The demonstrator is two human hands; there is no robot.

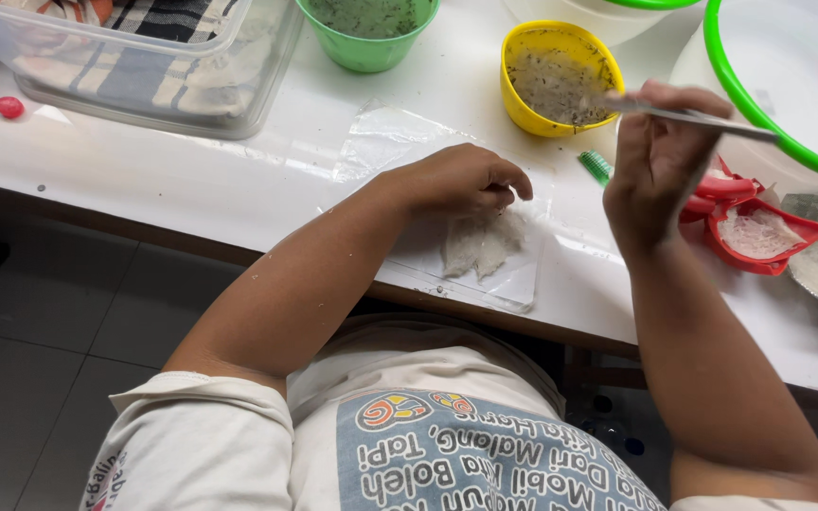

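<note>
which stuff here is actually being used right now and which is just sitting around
In use:
left hand pressing the white fibrous piece on the plastic sheet
right hand holding metal tweezers, tip over the yellow bowl

Lying about:
green bowl
clear box with checked cloth
red moulds
green comb
small red cap

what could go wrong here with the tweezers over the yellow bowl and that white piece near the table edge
1. The white fibrous piece lies on a clear sheet near the table edge; only the left hand pins it, so a tug might slide it off.
2. The right hand holds the tweezers over the yellow bowl; bits may drop onto the table instead.
3. The red tray is close to that wrist and might get knocked.
</note>
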